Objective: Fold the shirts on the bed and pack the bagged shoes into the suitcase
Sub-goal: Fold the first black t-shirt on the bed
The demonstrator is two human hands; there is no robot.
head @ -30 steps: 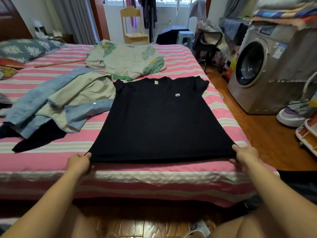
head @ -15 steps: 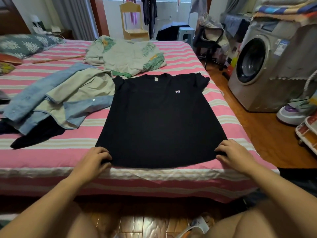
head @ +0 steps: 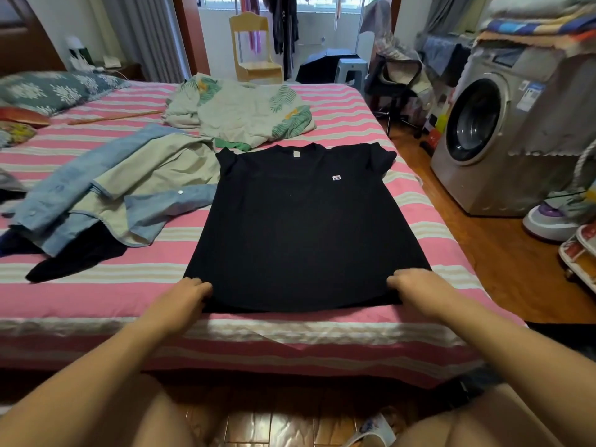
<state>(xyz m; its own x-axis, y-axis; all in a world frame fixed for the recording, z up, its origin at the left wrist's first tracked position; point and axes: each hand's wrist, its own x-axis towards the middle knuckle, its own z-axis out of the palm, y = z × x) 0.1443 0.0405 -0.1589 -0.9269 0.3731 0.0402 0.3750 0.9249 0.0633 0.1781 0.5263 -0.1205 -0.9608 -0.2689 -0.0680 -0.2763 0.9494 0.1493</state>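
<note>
Pink-and-cream striped bedding is covering the bed, which is filling most of the view, with wooden floor to its right.

Left hand is resting on the near left corner of the black T-shirt, fingers curled down onto the hem. Right hand is doing the same at the near right corner. Whether the fingers are pinching cloth or only pressing it is hard to tell — fingertips are turned away from the camera.

T-shirt is lying flat, front up, hem toward the near bed edge, collar pointing away, small white chest label showing.

Left of it, touching its side — a denim shirt is lying rumpled, beige lining turned out, over a dark garment. Beyond the collar a leaf-print blanket is sitting bunched. A patterned pillow is lying at the far left.

Off the bed to the right a washing machine is standing, folded cloth stacked on top. A small wooden chair is standing at the far doorway.
</note>
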